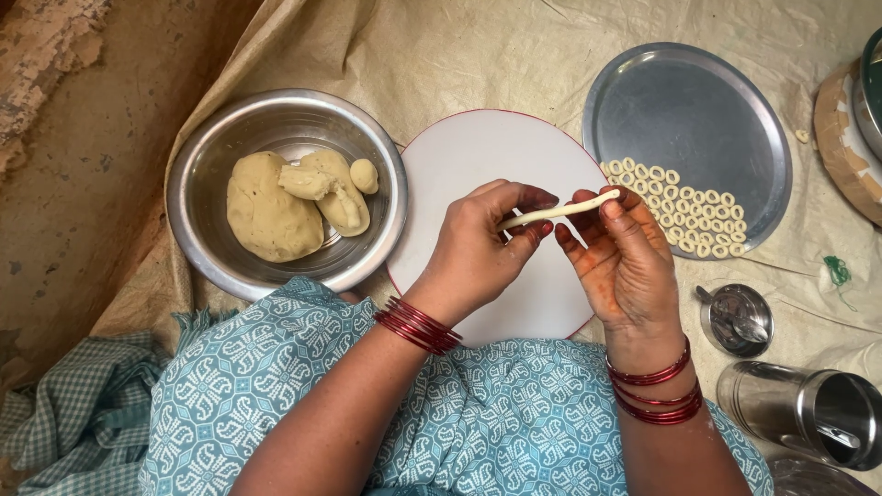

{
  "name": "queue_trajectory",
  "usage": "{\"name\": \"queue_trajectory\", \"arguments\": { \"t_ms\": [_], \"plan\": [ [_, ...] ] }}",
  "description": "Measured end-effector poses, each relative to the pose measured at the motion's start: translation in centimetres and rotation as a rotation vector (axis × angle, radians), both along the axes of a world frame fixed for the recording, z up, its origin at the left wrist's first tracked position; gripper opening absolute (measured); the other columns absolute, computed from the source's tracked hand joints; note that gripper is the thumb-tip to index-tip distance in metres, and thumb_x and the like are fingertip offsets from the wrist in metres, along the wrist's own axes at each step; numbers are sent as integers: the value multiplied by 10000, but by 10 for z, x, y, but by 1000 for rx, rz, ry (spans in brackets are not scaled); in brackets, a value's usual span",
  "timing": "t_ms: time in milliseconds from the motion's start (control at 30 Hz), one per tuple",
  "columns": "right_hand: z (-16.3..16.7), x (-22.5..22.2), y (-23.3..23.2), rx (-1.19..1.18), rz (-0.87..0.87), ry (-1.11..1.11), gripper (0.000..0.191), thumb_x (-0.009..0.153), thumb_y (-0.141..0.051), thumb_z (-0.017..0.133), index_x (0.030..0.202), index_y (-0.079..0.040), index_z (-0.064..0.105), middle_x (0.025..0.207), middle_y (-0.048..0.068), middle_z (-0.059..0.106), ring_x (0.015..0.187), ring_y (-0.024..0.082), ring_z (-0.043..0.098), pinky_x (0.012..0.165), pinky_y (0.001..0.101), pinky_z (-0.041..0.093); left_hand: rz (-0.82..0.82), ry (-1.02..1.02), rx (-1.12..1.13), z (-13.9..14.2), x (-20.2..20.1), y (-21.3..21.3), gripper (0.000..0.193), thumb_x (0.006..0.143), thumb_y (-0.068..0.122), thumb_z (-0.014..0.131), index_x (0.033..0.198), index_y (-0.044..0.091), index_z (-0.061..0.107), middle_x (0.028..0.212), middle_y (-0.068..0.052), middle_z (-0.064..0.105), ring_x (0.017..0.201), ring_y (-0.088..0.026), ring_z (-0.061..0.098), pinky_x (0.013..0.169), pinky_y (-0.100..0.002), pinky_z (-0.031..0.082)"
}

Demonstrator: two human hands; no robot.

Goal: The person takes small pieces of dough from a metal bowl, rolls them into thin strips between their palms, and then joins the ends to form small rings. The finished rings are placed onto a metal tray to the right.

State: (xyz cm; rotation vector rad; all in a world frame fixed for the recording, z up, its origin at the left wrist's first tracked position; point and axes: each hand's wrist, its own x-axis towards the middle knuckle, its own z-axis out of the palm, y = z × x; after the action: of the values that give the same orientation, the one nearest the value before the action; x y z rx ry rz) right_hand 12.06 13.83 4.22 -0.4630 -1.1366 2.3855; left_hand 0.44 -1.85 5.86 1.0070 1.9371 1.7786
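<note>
- Dough rope (559,211) spans the gap between both hands, held just above the round white board (478,156).
- Left hand (478,248) pinches the rope's near end between thumb and fingertips, closed tight on it.
- Right hand (625,257) holds the far end — the tip pokes out past its fingers, towards the steel plate (689,101).
- One steel bowl (211,147) sits left of the board with one large dough mass (271,216) and one small ball (364,175) in it.
- Small dough rings (698,220) lie in rows on the plate's near edge — too many and too small to count surely.
- One small lidded tin (735,317) and one steel cup (808,409) lie near the right wrist.
</note>
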Motion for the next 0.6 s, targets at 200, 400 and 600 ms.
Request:
{"name": "queue_trajectory", "arguments": {
  "t_ms": [200,400,600],
  "plan": [
    [1,2,1,245,-17,-58,141,1046,-116,650,1169,-49,658,1077,99,712,1061,200,691,990,372,563,-32,77,62,5,-1,-4,226,887,46,751,1113,52,749,1028,-87,727,879,-190,771,750,-283,646],
    [2,6,7,388,65,-131,196,1041,-82,624,1208,15,659,1087,103,715,1040,184,691,967,349,575,-21,197,30,9,-1,-7,224,866,12,750,1088,37,729,1008,-97,720,863,-215,761,741,-298,624],
    [2,9,10,376,142,-128,202,1027,-78,621,1202,20,641,1120,98,698,1021,196,697,930,384,605,-71,261,9,12,0,-10,183,849,-29,725,1020,37,722,981,-94,704,864,-235,742,728,-320,605]
  ]
}}
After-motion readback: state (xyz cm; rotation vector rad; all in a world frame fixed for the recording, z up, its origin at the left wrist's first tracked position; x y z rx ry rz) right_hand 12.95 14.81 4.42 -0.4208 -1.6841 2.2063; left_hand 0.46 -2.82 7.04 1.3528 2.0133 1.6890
